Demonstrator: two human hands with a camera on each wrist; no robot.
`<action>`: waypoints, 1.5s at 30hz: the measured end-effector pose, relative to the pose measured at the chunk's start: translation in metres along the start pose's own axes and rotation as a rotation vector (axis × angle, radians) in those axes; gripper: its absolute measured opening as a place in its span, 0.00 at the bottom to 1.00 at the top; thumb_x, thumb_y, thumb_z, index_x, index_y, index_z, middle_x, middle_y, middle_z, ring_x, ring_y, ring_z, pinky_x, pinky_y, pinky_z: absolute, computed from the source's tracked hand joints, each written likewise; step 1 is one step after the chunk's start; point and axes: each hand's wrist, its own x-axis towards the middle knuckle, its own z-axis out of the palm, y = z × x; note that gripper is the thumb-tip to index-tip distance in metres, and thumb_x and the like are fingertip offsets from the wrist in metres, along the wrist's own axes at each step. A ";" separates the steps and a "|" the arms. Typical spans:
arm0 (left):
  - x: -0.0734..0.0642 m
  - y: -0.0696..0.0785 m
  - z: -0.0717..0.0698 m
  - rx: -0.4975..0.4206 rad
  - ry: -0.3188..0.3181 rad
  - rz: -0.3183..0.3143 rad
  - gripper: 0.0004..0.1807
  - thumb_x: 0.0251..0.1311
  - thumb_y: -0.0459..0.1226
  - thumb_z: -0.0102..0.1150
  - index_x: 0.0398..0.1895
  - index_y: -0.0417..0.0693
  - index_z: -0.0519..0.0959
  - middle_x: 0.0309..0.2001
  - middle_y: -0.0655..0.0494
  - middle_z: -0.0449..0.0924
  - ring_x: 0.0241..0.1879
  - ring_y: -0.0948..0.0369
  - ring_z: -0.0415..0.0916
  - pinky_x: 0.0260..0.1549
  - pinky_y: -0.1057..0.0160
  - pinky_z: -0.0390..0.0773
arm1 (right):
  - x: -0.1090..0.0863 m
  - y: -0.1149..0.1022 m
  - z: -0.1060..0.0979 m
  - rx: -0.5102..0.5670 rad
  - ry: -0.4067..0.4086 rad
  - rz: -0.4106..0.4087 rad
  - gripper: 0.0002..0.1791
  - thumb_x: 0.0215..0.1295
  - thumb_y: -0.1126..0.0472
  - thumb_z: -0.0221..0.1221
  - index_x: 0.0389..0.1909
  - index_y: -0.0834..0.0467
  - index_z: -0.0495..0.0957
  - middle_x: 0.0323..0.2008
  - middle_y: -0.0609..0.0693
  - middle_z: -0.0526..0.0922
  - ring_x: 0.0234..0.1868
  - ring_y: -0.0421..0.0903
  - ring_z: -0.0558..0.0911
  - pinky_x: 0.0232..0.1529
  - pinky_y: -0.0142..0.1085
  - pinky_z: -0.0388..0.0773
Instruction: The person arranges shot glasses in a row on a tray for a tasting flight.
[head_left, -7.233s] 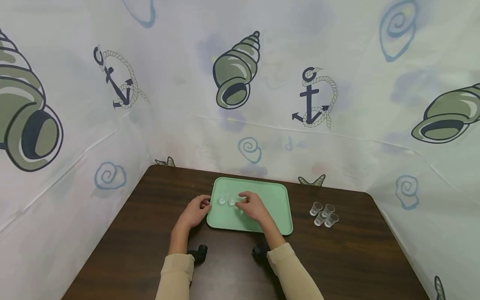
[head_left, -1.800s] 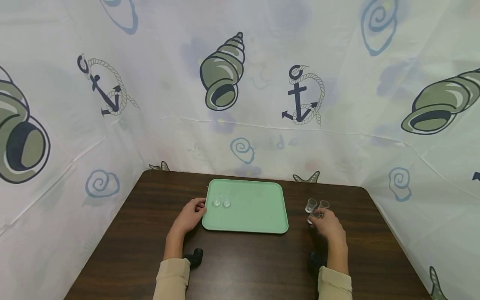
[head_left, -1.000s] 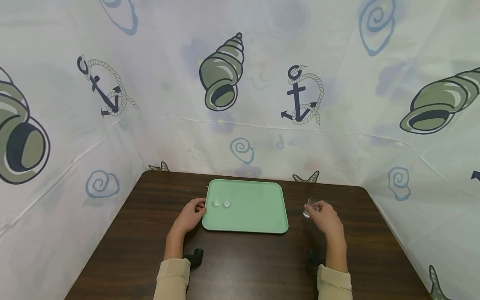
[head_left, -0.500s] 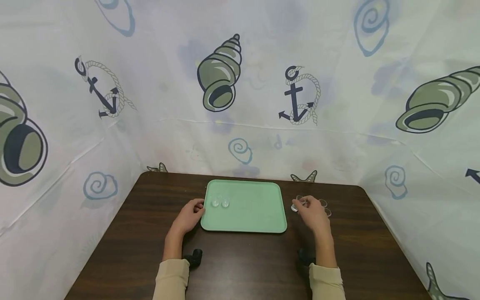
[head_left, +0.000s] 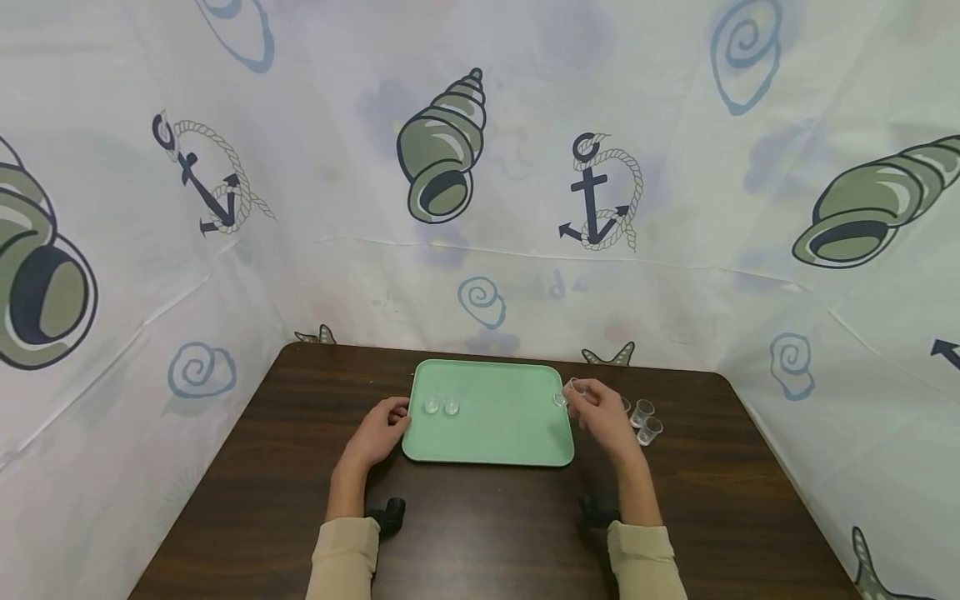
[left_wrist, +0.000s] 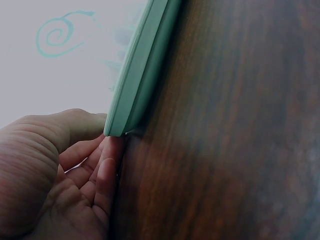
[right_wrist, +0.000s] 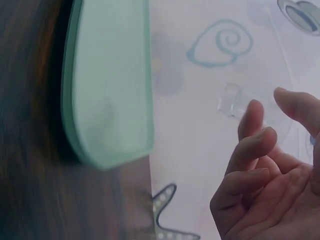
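Note:
My right hand (head_left: 606,425) pinches a small clear cup (head_left: 560,399) over the right edge of the mint-green tray (head_left: 510,425). In the right wrist view the cup (right_wrist: 230,101) is tilted, between thumb and fingertips, raised above the tray's level. Two similar clear cups stand side by side on the tray's left part, one cup (head_left: 431,404) left of the other cup (head_left: 452,405). My left hand (head_left: 381,432) holds the tray's left edge; the left wrist view has its thumb at the rim and curled fingers below.
More clear cups stand on the dark wood table (head_left: 480,525) right of the tray: a front cup (head_left: 649,431), a cup behind it (head_left: 642,412), and one partly hidden by the right hand. A white printed cloth (head_left: 525,167) hangs behind and at the sides.
My right hand took a cup from the group at the right and carried it left to the tray's right edge. Earlier it was at the two cups on the tray. The left hand stays put.

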 end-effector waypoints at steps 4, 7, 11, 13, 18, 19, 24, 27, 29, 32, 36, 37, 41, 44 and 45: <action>0.000 0.000 0.000 -0.002 0.006 0.001 0.25 0.82 0.36 0.53 0.76 0.35 0.70 0.60 0.39 0.78 0.59 0.45 0.78 0.58 0.43 0.79 | 0.001 -0.007 0.012 0.049 0.008 -0.020 0.21 0.78 0.51 0.65 0.61 0.62 0.82 0.29 0.53 0.85 0.24 0.43 0.75 0.32 0.36 0.77; 0.001 0.000 0.000 -0.002 0.005 0.005 0.25 0.82 0.36 0.54 0.76 0.35 0.70 0.61 0.39 0.78 0.60 0.45 0.78 0.59 0.42 0.79 | 0.002 -0.012 0.022 0.053 -0.001 -0.025 0.22 0.78 0.52 0.66 0.63 0.61 0.82 0.31 0.57 0.86 0.24 0.43 0.75 0.33 0.36 0.76; 0.002 -0.001 0.001 -0.001 0.002 0.001 0.25 0.82 0.36 0.54 0.76 0.35 0.70 0.60 0.40 0.78 0.59 0.46 0.78 0.59 0.43 0.79 | 0.002 -0.015 0.035 0.040 -0.035 -0.033 0.22 0.77 0.53 0.66 0.64 0.60 0.81 0.33 0.59 0.88 0.24 0.43 0.75 0.33 0.39 0.75; 0.002 -0.001 0.001 -0.004 0.002 -0.002 0.25 0.82 0.36 0.54 0.76 0.35 0.70 0.61 0.40 0.78 0.59 0.46 0.77 0.59 0.43 0.79 | 0.002 -0.017 0.040 0.039 -0.055 -0.041 0.22 0.76 0.53 0.67 0.65 0.59 0.82 0.33 0.58 0.88 0.24 0.44 0.75 0.32 0.41 0.76; 0.003 0.000 0.000 -0.009 0.000 -0.001 0.25 0.83 0.37 0.53 0.76 0.35 0.70 0.61 0.40 0.78 0.60 0.46 0.77 0.59 0.43 0.79 | 0.003 -0.019 0.052 0.047 -0.094 -0.062 0.22 0.76 0.52 0.67 0.65 0.57 0.82 0.33 0.57 0.88 0.24 0.44 0.74 0.33 0.39 0.76; 0.003 0.000 0.000 -0.009 0.001 -0.002 0.25 0.83 0.37 0.54 0.76 0.36 0.70 0.61 0.40 0.78 0.60 0.46 0.77 0.59 0.43 0.79 | 0.003 -0.020 0.054 0.052 -0.099 -0.063 0.21 0.76 0.52 0.67 0.64 0.57 0.82 0.33 0.57 0.88 0.25 0.45 0.74 0.32 0.38 0.76; 0.003 0.000 -0.001 -0.001 0.005 -0.002 0.25 0.83 0.37 0.54 0.76 0.36 0.70 0.61 0.40 0.78 0.60 0.46 0.78 0.60 0.42 0.79 | 0.005 -0.022 0.066 0.075 -0.121 -0.065 0.21 0.75 0.53 0.68 0.64 0.56 0.83 0.31 0.53 0.87 0.25 0.45 0.73 0.32 0.36 0.74; 0.002 -0.001 -0.001 0.003 0.007 -0.006 0.25 0.82 0.37 0.54 0.76 0.35 0.70 0.61 0.40 0.78 0.60 0.46 0.78 0.60 0.42 0.79 | 0.006 -0.023 0.075 0.088 -0.143 -0.062 0.21 0.75 0.53 0.68 0.63 0.56 0.83 0.33 0.58 0.87 0.25 0.44 0.74 0.32 0.36 0.75; 0.002 -0.001 -0.001 0.002 0.005 -0.004 0.25 0.82 0.36 0.54 0.76 0.35 0.70 0.61 0.40 0.78 0.60 0.46 0.78 0.60 0.42 0.79 | 0.006 -0.023 0.081 0.096 -0.159 -0.062 0.21 0.75 0.53 0.68 0.63 0.56 0.83 0.36 0.63 0.87 0.25 0.44 0.74 0.32 0.36 0.74; 0.001 0.000 -0.001 -0.005 0.000 0.001 0.25 0.82 0.36 0.53 0.76 0.35 0.70 0.61 0.39 0.78 0.60 0.45 0.78 0.60 0.42 0.79 | 0.006 -0.023 0.089 0.100 -0.169 -0.059 0.20 0.75 0.54 0.68 0.63 0.56 0.83 0.38 0.67 0.86 0.25 0.44 0.75 0.30 0.36 0.73; 0.001 0.000 -0.001 -0.006 -0.001 0.002 0.25 0.82 0.36 0.53 0.76 0.34 0.70 0.61 0.39 0.78 0.61 0.45 0.78 0.60 0.41 0.79 | 0.006 -0.021 0.099 0.103 -0.168 -0.065 0.20 0.75 0.54 0.69 0.63 0.57 0.83 0.35 0.63 0.86 0.25 0.44 0.75 0.29 0.37 0.72; 0.001 0.000 -0.002 -0.005 0.002 0.000 0.25 0.82 0.36 0.54 0.76 0.35 0.70 0.61 0.39 0.78 0.60 0.45 0.78 0.60 0.41 0.79 | 0.006 -0.021 0.101 0.109 -0.169 -0.065 0.20 0.74 0.54 0.69 0.63 0.56 0.83 0.34 0.61 0.86 0.25 0.44 0.75 0.30 0.38 0.73; 0.001 0.000 -0.002 -0.007 0.005 -0.001 0.25 0.82 0.36 0.54 0.76 0.35 0.71 0.61 0.39 0.78 0.60 0.44 0.78 0.61 0.41 0.79 | 0.006 -0.021 0.108 0.133 -0.163 -0.059 0.21 0.74 0.55 0.70 0.63 0.58 0.83 0.33 0.58 0.86 0.25 0.45 0.73 0.33 0.40 0.75; 0.001 0.001 -0.001 -0.006 -0.001 0.004 0.25 0.82 0.36 0.54 0.76 0.35 0.71 0.60 0.39 0.78 0.60 0.44 0.78 0.60 0.42 0.79 | 0.007 -0.022 0.113 0.130 -0.160 -0.055 0.23 0.74 0.56 0.70 0.64 0.61 0.82 0.34 0.61 0.86 0.24 0.45 0.73 0.33 0.38 0.75; 0.000 0.001 -0.001 -0.007 -0.003 0.006 0.25 0.82 0.36 0.54 0.76 0.35 0.71 0.60 0.39 0.78 0.60 0.45 0.78 0.60 0.42 0.79 | 0.007 -0.022 0.115 0.123 -0.162 -0.057 0.23 0.74 0.56 0.69 0.64 0.62 0.82 0.34 0.63 0.86 0.24 0.44 0.73 0.32 0.38 0.75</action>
